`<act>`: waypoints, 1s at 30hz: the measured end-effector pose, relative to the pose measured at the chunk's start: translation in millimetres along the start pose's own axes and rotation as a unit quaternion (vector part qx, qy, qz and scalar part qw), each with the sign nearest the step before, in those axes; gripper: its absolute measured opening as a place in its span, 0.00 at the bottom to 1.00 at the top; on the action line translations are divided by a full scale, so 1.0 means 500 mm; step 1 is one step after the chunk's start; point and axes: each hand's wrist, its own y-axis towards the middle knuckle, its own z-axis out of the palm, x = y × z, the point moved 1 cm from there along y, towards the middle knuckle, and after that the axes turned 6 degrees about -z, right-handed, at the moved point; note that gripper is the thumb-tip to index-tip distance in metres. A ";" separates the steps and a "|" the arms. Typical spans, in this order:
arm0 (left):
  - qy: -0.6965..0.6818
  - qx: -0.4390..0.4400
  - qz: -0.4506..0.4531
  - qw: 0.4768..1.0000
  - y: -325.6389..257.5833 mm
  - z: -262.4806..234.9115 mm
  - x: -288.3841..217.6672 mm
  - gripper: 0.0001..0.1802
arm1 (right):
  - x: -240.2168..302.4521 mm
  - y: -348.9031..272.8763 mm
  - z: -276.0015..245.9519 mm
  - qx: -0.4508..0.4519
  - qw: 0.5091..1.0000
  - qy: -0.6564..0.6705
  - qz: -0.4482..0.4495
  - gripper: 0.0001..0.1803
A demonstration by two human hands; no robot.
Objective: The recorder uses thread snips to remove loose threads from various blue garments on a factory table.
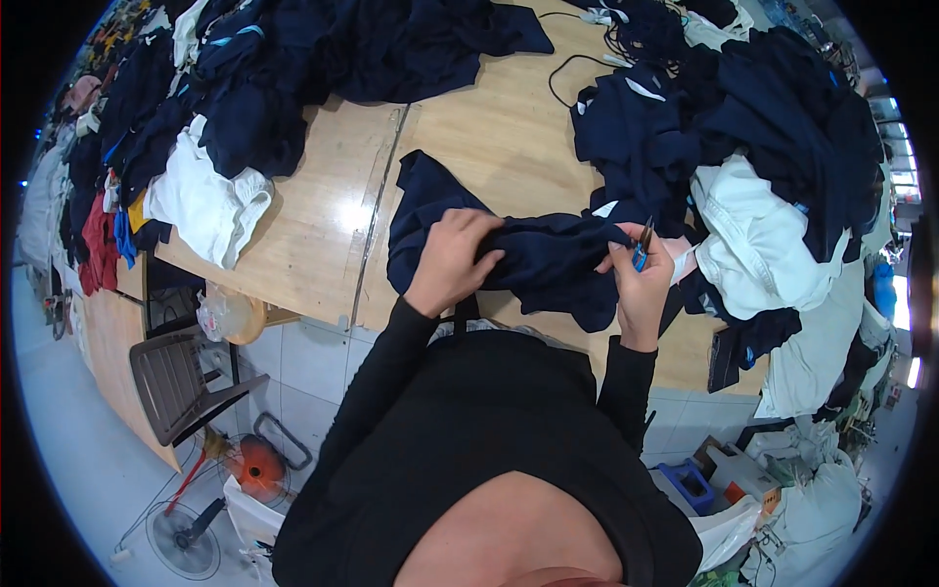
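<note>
A dark navy garment (558, 256) lies bunched across the near edge of the wooden table in front of me. My left hand (455, 256) grips its left part, fingers bent over the cloth and thumb below. At the other end my right hand (641, 293) is closed around small thread snips (642, 248) with blue handles, the dark pointed blades facing up and away. Thumb and fingers of that hand also meet the garment's edge. A small white label or patch (606, 208) shows beside the cloth.
Navy garments are heaped at the far left (391, 49) and right (636, 137) of the wooden table (489, 108). White garments lie left (210, 196) and right (758, 240). A brown chair (181, 377) and a fan (184, 538) stand lower left; a blue crate (688, 487) sits lower right.
</note>
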 end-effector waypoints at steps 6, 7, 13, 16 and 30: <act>-0.388 0.168 -0.197 0.885 0.018 -0.063 -0.031 0.08 | 0.028 0.013 -0.036 -0.131 0.990 -0.022 -0.038 0.10; -0.454 0.161 -0.222 0.848 0.013 -0.089 -0.052 0.09 | 0.028 0.009 -0.043 -0.147 0.988 -0.036 -0.036 0.10; -0.404 0.302 -0.182 0.844 0.012 -0.140 -0.090 0.13 | 0.039 0.032 0.003 -0.106 0.992 0.011 -0.073 0.13; -0.444 0.329 -0.209 0.807 -0.006 -0.132 -0.074 0.15 | 0.054 0.061 0.052 -0.099 0.972 -0.125 -0.171 0.15; -0.322 0.175 -0.150 0.918 -0.009 -0.129 -0.123 0.21 | 0.132 -0.031 0.180 0.088 0.963 -0.108 -0.230 0.08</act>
